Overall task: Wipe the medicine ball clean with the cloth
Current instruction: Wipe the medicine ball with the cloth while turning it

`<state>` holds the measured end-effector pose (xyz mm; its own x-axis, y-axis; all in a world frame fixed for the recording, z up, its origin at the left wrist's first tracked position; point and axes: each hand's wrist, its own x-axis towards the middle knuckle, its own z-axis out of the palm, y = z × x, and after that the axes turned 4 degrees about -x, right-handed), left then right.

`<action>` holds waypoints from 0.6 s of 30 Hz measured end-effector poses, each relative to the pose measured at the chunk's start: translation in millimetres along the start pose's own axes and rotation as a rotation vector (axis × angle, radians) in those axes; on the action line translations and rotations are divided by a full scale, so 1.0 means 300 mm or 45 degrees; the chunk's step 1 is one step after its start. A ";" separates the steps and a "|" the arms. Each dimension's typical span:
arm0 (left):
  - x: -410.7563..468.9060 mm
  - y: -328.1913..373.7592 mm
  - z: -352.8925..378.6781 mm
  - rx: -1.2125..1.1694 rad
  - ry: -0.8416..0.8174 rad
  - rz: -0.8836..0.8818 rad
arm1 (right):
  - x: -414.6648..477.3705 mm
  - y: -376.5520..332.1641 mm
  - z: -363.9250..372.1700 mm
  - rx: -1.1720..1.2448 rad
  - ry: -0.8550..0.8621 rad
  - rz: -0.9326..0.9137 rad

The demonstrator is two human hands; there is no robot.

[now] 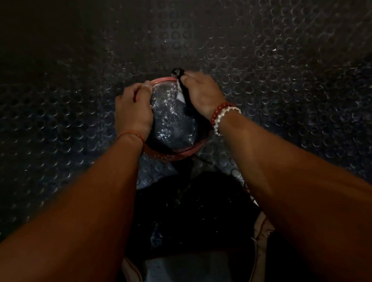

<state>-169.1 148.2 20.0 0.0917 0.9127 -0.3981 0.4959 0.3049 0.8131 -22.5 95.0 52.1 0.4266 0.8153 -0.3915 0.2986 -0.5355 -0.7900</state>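
- The left hand [133, 111] lies on the left flank of the medicine ball [171, 121], fingers curved round its side and thumb up near the pink rim. It holds the ball steady and carries no cloth. A thin orange thread [130, 134] circles that wrist.
- The medicine ball sits on the dark studded floor [264, 61], straight ahead of the person and between the two hands. It is dark and pebbled, with pink bands at the far rim and at the near lower edge. Its top face glints in small specks.
- The cloth [180, 90] is dark with a pale patch. It is bunched into a strip lying over the ball's upper right, one end poking out past the far rim.
- The right hand [202, 94] grips that cloth, fingers closed round it and pressing it to the ball. Red and white bead bracelets [224, 115] sit on its wrist.
- The hands are apart, one on each side of the ball.
- Progress, as a judgement: wiping is under way at the far upper right. The light is too dim to tell wiped surface from unwiped. The underside, against the floor, looks unreachable until the ball is turned.
- Writing: faint marks show on the near pink band, too dim to read, and no brand or label is legible.
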 end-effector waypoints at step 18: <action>-0.009 -0.024 -0.029 0.003 -0.032 0.037 | -0.090 0.012 0.092 -0.433 0.157 -0.330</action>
<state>-180.5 146.1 18.9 0.1272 0.9141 -0.3850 0.4945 0.2780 0.8235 -56.5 77.0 46.8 0.3929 0.9110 -0.1253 0.6644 -0.3754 -0.6462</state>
